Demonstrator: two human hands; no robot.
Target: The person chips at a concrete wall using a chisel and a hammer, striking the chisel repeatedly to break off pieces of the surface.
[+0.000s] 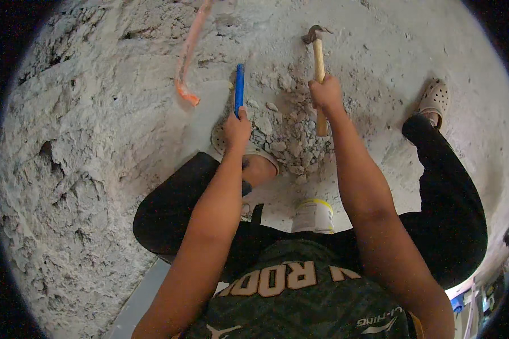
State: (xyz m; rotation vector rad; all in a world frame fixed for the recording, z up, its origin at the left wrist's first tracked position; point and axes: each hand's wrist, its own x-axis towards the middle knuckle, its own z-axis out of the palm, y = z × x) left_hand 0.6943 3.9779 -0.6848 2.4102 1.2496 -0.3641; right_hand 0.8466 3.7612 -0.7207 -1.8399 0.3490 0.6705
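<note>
In my left hand (237, 128) is a blue rod-like tool (239, 87), possibly a chisel; its lower end is hidden in my fist. My right hand (326, 95) grips the wooden handle of a claw hammer (319, 59), whose head points away from me. The two tools are apart, with the hammer to the right of the blue tool. Between and below them lies a heap of broken rubble (299, 127) on the dusty floor. My left hand is above one beige clog (218, 137).
A bent orange pipe (186, 63) runs along the rough, chipped wall (76, 169) at the left. A white bucket with a yellow rim (313, 215) stands close to my body. My other clog (434, 99) rests on the concrete floor (386, 55) at the right.
</note>
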